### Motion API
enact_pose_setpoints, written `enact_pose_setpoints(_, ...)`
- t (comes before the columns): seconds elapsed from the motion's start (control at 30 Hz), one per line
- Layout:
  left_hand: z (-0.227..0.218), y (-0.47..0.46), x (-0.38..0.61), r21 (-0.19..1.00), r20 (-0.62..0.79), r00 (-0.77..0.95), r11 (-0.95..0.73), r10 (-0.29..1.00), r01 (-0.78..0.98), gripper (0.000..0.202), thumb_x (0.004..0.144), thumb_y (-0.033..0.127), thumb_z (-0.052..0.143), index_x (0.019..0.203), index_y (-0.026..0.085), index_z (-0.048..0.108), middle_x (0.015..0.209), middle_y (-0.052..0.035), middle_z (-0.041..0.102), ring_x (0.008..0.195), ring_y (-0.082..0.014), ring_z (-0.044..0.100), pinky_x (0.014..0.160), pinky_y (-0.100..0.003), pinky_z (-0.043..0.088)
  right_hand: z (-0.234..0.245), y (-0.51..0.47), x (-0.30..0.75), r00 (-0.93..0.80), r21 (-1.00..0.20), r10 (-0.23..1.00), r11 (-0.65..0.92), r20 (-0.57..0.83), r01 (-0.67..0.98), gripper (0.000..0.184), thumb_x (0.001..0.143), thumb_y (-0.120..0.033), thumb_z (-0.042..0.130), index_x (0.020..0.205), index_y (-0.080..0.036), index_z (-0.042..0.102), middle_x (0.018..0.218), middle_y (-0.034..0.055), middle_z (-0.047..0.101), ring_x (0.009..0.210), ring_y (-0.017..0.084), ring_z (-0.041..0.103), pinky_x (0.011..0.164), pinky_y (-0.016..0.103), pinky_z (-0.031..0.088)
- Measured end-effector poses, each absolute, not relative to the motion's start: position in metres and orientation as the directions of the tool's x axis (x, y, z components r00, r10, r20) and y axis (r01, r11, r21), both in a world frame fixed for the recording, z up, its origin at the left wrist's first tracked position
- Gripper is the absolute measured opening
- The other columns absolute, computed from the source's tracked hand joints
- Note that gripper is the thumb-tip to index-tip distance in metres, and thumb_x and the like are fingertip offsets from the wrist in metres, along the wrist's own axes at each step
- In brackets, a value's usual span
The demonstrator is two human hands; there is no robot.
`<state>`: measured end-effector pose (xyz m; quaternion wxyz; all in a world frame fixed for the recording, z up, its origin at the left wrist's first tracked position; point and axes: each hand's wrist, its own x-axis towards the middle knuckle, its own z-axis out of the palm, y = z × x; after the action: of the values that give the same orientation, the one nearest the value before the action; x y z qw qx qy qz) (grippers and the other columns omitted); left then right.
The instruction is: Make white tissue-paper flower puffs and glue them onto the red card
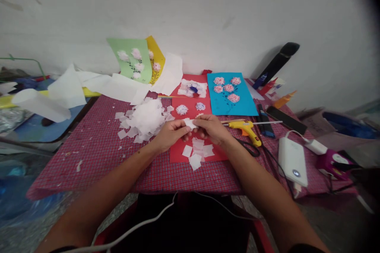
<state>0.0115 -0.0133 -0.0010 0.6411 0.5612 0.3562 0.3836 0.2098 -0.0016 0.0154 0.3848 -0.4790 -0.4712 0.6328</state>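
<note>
My left hand (171, 132) and my right hand (211, 128) meet over a red paper sheet (178, 152), both pinching a small piece of white tissue paper (190, 123) between the fingertips. Below the hands, several white tissue squares (197, 152) lie on the red sheet. Two small tissue flowers (182, 109) sit on the sheet just beyond the hands. A heap of white tissue squares (147, 118) rests to the left of my left hand.
A yellow glue gun (246, 128) lies right of my right hand, its cable running off the table. A blue card with pink flowers (230, 95), green and yellow cards (132, 60), a white power bank (292, 161) and a checked tablecloth (97, 146) are also there.
</note>
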Motion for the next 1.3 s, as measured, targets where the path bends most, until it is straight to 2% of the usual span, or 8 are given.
enact_pose_setpoints(0.17, -0.001, -0.013, 0.013, 0.976, -0.058, 0.433, 0.143, 0.9, -0.166, 0.027, 0.087, 0.039, 0.073, 0.079, 0.015, 0.066, 0.079, -0.0032, 0.071, 0.063, -0.011, 0.063, 0.064, -0.026, 0.048, 0.014, -0.002, 0.209, -0.258, -0.968, 0.933, -0.246, -0.25, 0.049, 0.03, 0.079, -0.043, 0.071, 0.067, -0.017, 0.062, 0.063, 0.0023, 0.068, 0.04, 0.009, 0.049, 0.037, 0.023, 0.029)
enact_pose_setpoints(0.3, 0.001, -0.012, 0.012, 0.93, -0.133, 0.419, 0.259, 0.898, -0.259, 0.027, 0.084, 0.04, 0.077, 0.081, 0.015, 0.064, 0.076, -0.0025, 0.07, 0.061, -0.0113, 0.063, 0.06, -0.026, 0.046, 0.019, -0.003, 0.214, -0.223, -0.995, 0.973, -0.048, -0.066, 0.085, 0.031, 0.084, -0.048, 0.069, 0.079, -0.017, 0.067, 0.063, -0.002, 0.061, 0.049, 0.009, 0.049, 0.047, 0.024, 0.035)
enact_pose_setpoints(0.4, 0.003, -0.011, 0.011, 0.902, -0.159, 0.415, 0.303, 0.896, -0.308, 0.027, 0.082, 0.038, 0.079, 0.08, 0.016, 0.063, 0.074, -0.0029, 0.071, 0.061, -0.0117, 0.063, 0.06, -0.026, 0.047, 0.023, -0.006, 0.217, -0.229, -0.994, 0.971, 0.084, 0.065, 0.075, 0.029, 0.082, -0.041, 0.073, 0.1, -0.02, 0.071, 0.078, -0.0017, 0.063, 0.062, 0.011, 0.053, 0.058, 0.025, 0.041)
enact_pose_setpoints(0.5, 0.002, -0.011, 0.011, 0.891, -0.166, 0.423, 0.319, 0.891, -0.323, 0.027, 0.082, 0.037, 0.079, 0.08, 0.016, 0.063, 0.074, -0.0033, 0.071, 0.06, -0.0117, 0.063, 0.06, -0.027, 0.047, 0.023, -0.008, 0.215, -0.275, -0.982, 0.952, 0.165, 0.134, 0.095, 0.033, 0.077, -0.035, 0.077, 0.107, -0.022, 0.07, 0.093, 0.0009, 0.065, 0.071, 0.012, 0.054, 0.065, 0.027, 0.044)
enact_pose_setpoints(0.67, 0.0, -0.01, 0.011, 0.904, -0.167, 0.448, 0.318, 0.878, -0.286, 0.027, 0.082, 0.039, 0.078, 0.082, 0.015, 0.066, 0.074, -0.0032, 0.07, 0.058, -0.0118, 0.063, 0.058, -0.026, 0.046, 0.019, -0.011, 0.209, -0.314, -0.952, 0.937, 0.226, 0.154, 0.208, 0.017, 0.082, -0.037, 0.074, 0.088, -0.021, 0.071, 0.083, 0.0024, 0.065, 0.069, 0.014, 0.053, 0.066, 0.03, 0.043)
enact_pose_setpoints(0.77, 0.002, -0.009, 0.01, 0.898, -0.159, 0.457, 0.321, 0.875, -0.3, 0.034, 0.085, 0.047, 0.074, 0.083, 0.014, 0.068, 0.074, -0.0042, 0.07, 0.058, -0.0121, 0.063, 0.059, -0.027, 0.048, 0.019, -0.011, 0.209, -0.313, -0.945, 0.937, 0.232, 0.153, 0.232, 0.017, 0.085, -0.036, 0.07, 0.079, -0.02, 0.069, 0.078, 0.0019, 0.064, 0.069, 0.014, 0.053, 0.068, 0.03, 0.044)
enact_pose_setpoints(0.93, 0.004, -0.008, 0.009, 0.883, -0.179, 0.469, 0.352, 0.865, -0.311, 0.047, 0.088, 0.06, 0.066, 0.085, 0.013, 0.069, 0.073, -0.0065, 0.07, 0.059, -0.0137, 0.063, 0.06, -0.028, 0.05, 0.021, -0.01, 0.21, -0.318, -0.932, 0.932, 0.259, 0.172, 0.255, 0.02, 0.088, -0.036, 0.065, 0.077, -0.019, 0.068, 0.073, 0.0007, 0.062, 0.067, 0.014, 0.052, 0.066, 0.029, 0.041)
enact_pose_setpoints(1.3, -0.001, -0.012, 0.011, 0.957, -0.07, 0.4, 0.175, 0.914, -0.233, 0.03, 0.076, 0.036, 0.084, 0.081, 0.016, 0.063, 0.07, 0.0004, 0.066, 0.058, -0.0108, 0.06, 0.061, -0.026, 0.048, 0.023, -0.014, 0.207, -0.39, -0.943, 0.901, 0.278, 0.19, 0.183, 0.017, 0.087, -0.036, 0.069, 0.081, -0.02, 0.072, 0.079, 0.0025, 0.067, 0.071, 0.015, 0.057, 0.067, 0.029, 0.044)
